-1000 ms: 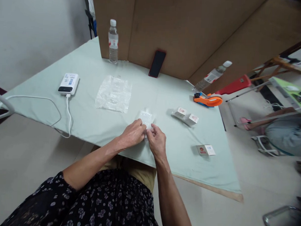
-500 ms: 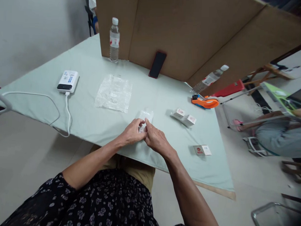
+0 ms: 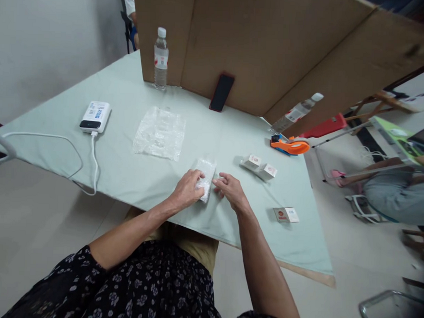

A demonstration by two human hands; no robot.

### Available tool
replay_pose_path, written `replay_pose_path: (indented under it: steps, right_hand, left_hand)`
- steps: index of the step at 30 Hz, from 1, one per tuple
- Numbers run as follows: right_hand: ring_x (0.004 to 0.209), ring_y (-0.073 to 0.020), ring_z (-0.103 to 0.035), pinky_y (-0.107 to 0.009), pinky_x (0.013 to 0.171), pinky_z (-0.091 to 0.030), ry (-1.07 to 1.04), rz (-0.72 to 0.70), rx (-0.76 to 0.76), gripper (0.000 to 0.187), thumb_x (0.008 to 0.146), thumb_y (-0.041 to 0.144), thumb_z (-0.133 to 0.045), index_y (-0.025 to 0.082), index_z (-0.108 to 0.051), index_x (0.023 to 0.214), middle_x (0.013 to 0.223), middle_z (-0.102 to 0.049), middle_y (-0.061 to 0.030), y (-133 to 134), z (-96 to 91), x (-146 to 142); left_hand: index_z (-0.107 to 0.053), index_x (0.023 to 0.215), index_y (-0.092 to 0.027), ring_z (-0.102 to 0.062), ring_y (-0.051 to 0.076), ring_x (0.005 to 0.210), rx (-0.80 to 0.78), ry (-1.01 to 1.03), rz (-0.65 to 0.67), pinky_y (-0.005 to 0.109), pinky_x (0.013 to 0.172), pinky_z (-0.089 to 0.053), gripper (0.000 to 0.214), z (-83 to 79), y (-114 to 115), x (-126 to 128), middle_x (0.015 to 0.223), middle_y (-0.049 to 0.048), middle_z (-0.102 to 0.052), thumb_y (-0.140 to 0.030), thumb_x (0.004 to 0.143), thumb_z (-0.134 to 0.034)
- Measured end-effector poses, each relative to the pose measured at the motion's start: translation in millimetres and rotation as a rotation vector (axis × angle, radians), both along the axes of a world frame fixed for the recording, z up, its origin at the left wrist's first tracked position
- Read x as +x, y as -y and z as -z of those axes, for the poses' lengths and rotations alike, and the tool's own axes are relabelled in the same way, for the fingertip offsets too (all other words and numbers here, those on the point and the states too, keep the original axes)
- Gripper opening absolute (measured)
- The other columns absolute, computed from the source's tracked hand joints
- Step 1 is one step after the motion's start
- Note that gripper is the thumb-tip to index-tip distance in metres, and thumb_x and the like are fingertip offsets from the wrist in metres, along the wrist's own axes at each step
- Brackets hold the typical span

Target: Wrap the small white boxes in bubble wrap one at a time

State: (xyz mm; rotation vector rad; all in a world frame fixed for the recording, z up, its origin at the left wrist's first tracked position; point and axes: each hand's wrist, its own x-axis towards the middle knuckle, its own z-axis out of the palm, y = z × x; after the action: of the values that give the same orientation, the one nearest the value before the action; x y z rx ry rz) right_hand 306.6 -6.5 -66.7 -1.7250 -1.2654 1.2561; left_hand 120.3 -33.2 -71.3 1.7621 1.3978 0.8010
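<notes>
A small flat package in bubble wrap (image 3: 206,170) lies near the table's front edge, between my hands. My left hand (image 3: 189,189) grips its left side, with the thumb on top and the fingers curled along the edge. Just off the right side is my right hand (image 3: 231,190), its fingers half bent and apart. Whether its fingertips touch a loose edge of the wrap, I cannot tell. What is inside the wrapping is hard to make out. A flat sheet of bubble wrap (image 3: 160,133) is spread farther back on the left.
To the right are two small boxes in clear wrap (image 3: 259,166) and a single small box (image 3: 285,214). An orange tape dispenser (image 3: 289,145) and a tilted bottle (image 3: 297,113) stand behind. A phone (image 3: 221,91), upright bottle (image 3: 161,60) and cabled power bank (image 3: 95,116) are also there.
My hands, close together over the package before, have parted. The right hand has moved off to the right, and more of the wrapped package shows.
</notes>
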Motion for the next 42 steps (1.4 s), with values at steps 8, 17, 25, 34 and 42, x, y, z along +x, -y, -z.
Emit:
replay_pose_path:
  steps: [8,17,25,34,42]
  right_hand:
    - [0.045,-0.0099,-0.041,-0.023,0.039,-0.029,-0.057,-0.051,0.020,0.042,0.057,0.041,-0.076,0.017,-0.060,0.088,0.052,-0.049,0.0080,-24.1,14.5,-20.3]
    - [0.063,-0.0117,-0.044,-0.025,0.061,-0.037,-0.147,-0.051,0.282,0.019,0.066,0.037,-0.066,0.020,-0.058,0.067,0.064,-0.052,0.0052,-14.2,21.9,-24.6]
    - [0.078,-0.0172,-0.057,-0.030,0.079,-0.047,-0.026,-0.225,0.433,0.013,0.076,0.035,-0.064,0.022,-0.065,0.076,0.082,-0.064,-0.0007,15.7,10.3,-16.3]
    - [0.120,-0.0270,-0.057,-0.046,0.105,-0.044,0.303,-0.514,0.625,0.039,0.083,0.038,-0.068,0.024,-0.065,0.119,0.125,-0.063,-0.0112,47.8,4.5,-5.0]
    - [0.096,-0.0245,-0.063,-0.039,0.086,-0.053,0.280,-0.255,0.566,0.030,0.076,0.035,-0.068,0.021,-0.066,0.102,0.105,-0.069,-0.0097,43.8,14.0,-24.9]
  left_hand:
    - [-0.068,0.116,-0.023,-0.056,0.022,0.099,0.089,-0.108,0.085,0.035,0.093,-0.050,0.041,0.6,2.6,1.8,0.098,0.0054,-0.053,-0.015,0.079,-0.053]
    - [-0.069,0.103,-0.020,-0.060,0.019,0.091,-0.014,-0.095,0.026,0.033,0.093,-0.051,0.029,2.1,-3.3,-0.2,0.100,0.0041,-0.058,-0.019,0.076,-0.061]
    - [-0.052,0.126,-0.017,-0.052,0.028,0.115,0.091,-0.065,-0.125,0.044,0.105,-0.043,0.059,3.6,2.6,-1.5,0.120,0.0116,-0.054,-0.020,0.069,-0.069]
    - [-0.060,0.084,-0.019,-0.052,0.025,0.119,0.040,0.116,0.104,0.039,0.103,-0.044,0.017,8.1,-8.2,-9.9,0.109,0.0074,-0.057,-0.012,0.068,-0.063]
    - [-0.063,0.104,-0.017,-0.058,0.025,0.115,-0.120,0.223,0.162,0.041,0.104,-0.045,0.030,0.5,-13.7,-24.1,0.121,0.0092,-0.062,-0.025,0.075,-0.060]
